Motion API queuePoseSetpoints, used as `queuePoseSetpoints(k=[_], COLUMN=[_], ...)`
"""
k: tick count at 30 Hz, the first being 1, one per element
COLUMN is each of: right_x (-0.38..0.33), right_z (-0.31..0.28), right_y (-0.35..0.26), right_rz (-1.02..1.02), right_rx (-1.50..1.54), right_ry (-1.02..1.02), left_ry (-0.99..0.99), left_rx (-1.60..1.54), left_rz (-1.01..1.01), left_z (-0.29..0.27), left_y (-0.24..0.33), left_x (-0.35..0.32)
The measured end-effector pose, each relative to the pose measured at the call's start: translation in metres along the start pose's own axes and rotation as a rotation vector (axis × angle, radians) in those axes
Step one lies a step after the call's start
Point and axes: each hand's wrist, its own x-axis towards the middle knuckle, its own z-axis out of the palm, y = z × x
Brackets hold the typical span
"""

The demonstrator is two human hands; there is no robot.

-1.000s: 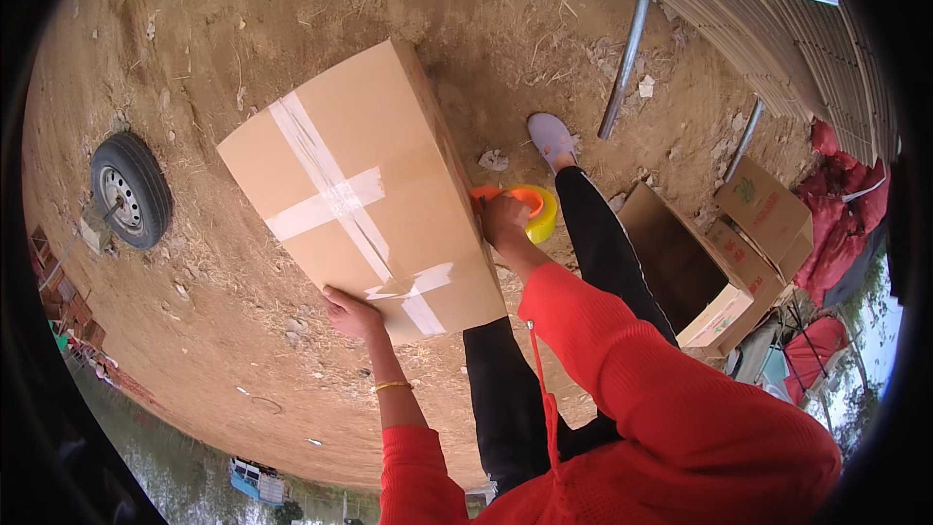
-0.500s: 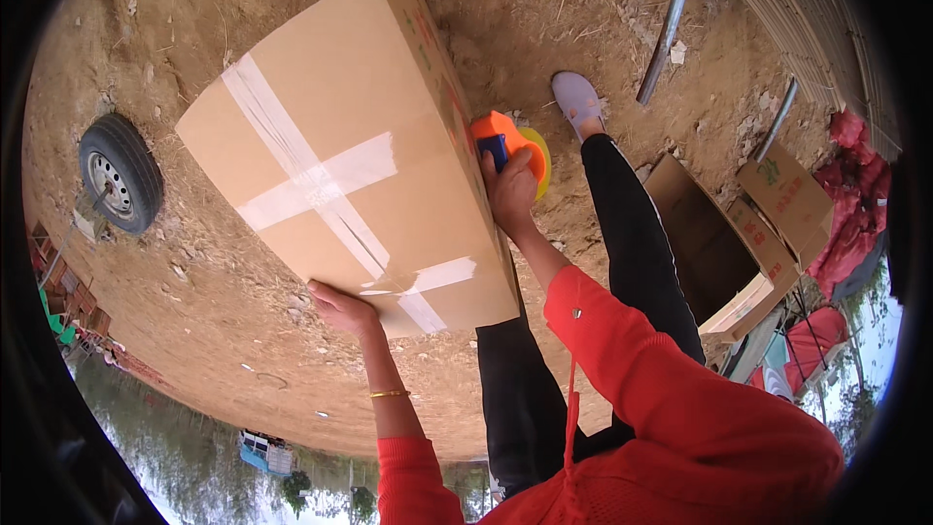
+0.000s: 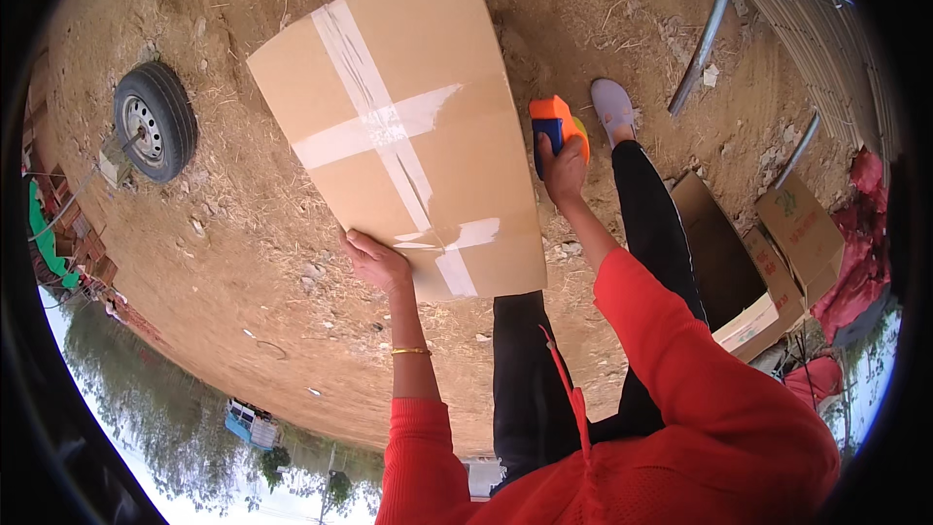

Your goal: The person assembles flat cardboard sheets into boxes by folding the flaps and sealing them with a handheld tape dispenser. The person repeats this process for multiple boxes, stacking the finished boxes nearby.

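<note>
A large brown cardboard box (image 3: 457, 151) stands in front of me, its top crossed by strips of whitish packing tape (image 3: 389, 126). Lengthwise runs one long strip, with a shorter strip across the middle and another near the close end. My left hand (image 3: 377, 261) grips the box's near left edge, its fingertips partly hidden. Off the box's right side, my right hand (image 3: 564, 170) is wrapped round an orange and blue tape dispenser (image 3: 551, 117). A yellow roll shows behind that dispenser. A small gap separates the dispenser from the box.
Open brown cartons (image 3: 724, 253) lie at the right, beside red cloth (image 3: 855, 253). Metal pipes (image 3: 700, 49) jut from a slatted stack (image 3: 807, 29) at the far right. A wheel with a tyre (image 3: 155, 122) lies on the dirt at left. My shoe (image 3: 612, 102) is beyond the dispenser.
My right hand has drawn the tape dispenser away from the box's right side. In the picture, the box sits further right and up, and its right side face no longer shows.
</note>
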Motion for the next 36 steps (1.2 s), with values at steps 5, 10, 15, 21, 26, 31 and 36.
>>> queuePoseSetpoints(k=[5, 10, 15, 21, 26, 31, 36], right_x=[-0.024, -0.018, -0.01, -0.02, -0.068, -0.158, -0.23], right_z=[-0.051, -0.055, -0.066, -0.082, -0.13, -0.203, -0.197], right_y=[-0.036, -0.041, -0.018, -0.04, -0.05, -0.038, 0.033], right_rz=[-0.026, 0.035, -0.014, 0.06, 0.146, 0.375, 0.616], right_rx=[0.106, 0.146, 0.331, 0.259, 0.356, 0.698, 1.127], right_ry=[-0.028, -0.123, -0.061, -0.079, 0.042, 0.103, 0.112], left_ry=[0.051, -0.025, 0.07, -0.403, -0.826, -1.158, -1.257], left_rx=[0.248, 0.385, 0.193, -0.365, -0.18, -0.189, -0.1], left_rz=[0.484, 0.62, 0.207, -0.037, 0.545, 0.984, 1.514], left_z=[0.033, 0.047, 0.007, -0.025, -0.144, -0.247, -0.335], left_y=[0.033, 0.061, 0.027, 0.026, 0.12, 0.209, 0.251], left_x=[-0.077, -0.117, -0.036, 0.024, 0.026, -0.047, -0.249])
